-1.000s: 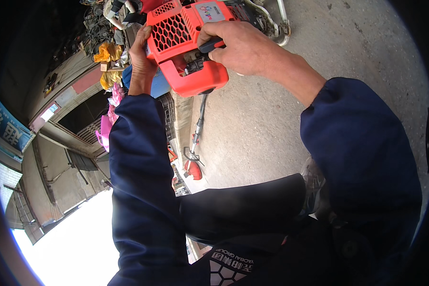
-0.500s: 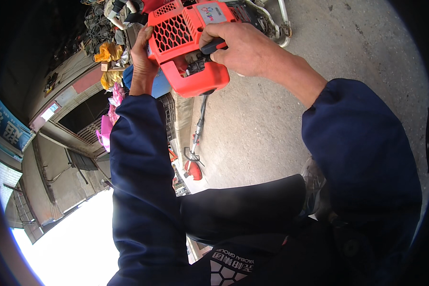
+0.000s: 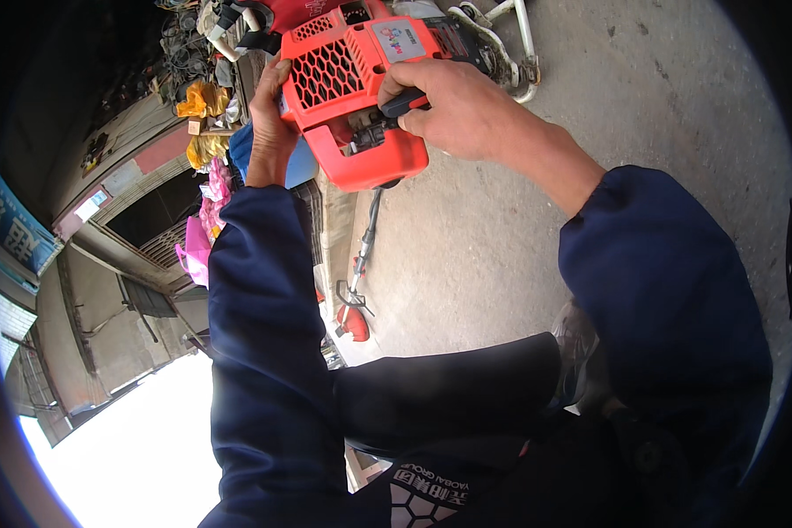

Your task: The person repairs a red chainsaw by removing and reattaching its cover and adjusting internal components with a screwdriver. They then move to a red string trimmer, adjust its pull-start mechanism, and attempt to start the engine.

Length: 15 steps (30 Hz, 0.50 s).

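Observation:
A red engine (image 3: 361, 167) with a honeycomb grille hangs in front of me near the top of the view. My left hand (image 3: 271, 110) grips its left edge, thumb on the housing and the other fingers mostly hidden behind. Between the fingers of my right hand (image 3: 453, 106) is a tool with a black-and-red handle (image 3: 401, 103), held against the engine's opening. Dark carburetor parts (image 3: 371, 134) show in that opening, just beside the handle's end. The tool's working end cannot be made out.
Below the engine, a brush cutter shaft (image 3: 367, 236) with a red guard (image 3: 353, 324) lies on the concrete floor (image 3: 475, 229). A white tube frame (image 3: 526, 53) stands at upper right. Yellow bags (image 3: 204, 99), pink bags (image 3: 197, 249) and a blue container (image 3: 301, 163) are at left.
The engine and both hands sit slightly lower and further right in view. Both holds stay the same, with the tool still at the engine's opening.

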### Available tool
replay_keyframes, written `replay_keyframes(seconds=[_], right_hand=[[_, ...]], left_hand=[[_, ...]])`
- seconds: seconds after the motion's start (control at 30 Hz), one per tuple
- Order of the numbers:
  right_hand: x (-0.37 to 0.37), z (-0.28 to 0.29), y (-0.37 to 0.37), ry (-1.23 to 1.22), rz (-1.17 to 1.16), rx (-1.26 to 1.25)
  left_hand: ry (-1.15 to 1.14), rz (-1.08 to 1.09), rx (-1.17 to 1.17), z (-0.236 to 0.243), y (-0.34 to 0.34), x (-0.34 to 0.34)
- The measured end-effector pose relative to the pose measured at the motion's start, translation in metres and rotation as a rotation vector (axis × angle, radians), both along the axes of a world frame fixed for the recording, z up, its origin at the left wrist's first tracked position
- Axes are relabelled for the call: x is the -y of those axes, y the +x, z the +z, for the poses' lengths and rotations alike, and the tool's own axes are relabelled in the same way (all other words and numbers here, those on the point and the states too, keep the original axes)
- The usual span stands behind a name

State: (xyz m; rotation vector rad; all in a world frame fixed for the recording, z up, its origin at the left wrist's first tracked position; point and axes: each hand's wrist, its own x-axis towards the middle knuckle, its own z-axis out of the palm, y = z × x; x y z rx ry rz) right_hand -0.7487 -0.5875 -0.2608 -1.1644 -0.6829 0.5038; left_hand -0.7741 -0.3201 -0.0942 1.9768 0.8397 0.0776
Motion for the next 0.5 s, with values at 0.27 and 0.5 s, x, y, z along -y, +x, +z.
replay_keyframes(seconds=[0.27, 0.5], right_hand=[[-0.0036, -0.0032, -0.0018, 0.014, -0.01, -0.007], [-0.0032, 0.0005, -0.0015, 0.008, -0.005, -0.019]], left_hand=[[0.037, -0.005, 0.03, 0.0006, -0.0008, 0.0079], [0.059, 0.024, 0.05, 0.0012, -0.0009, 0.0038]])
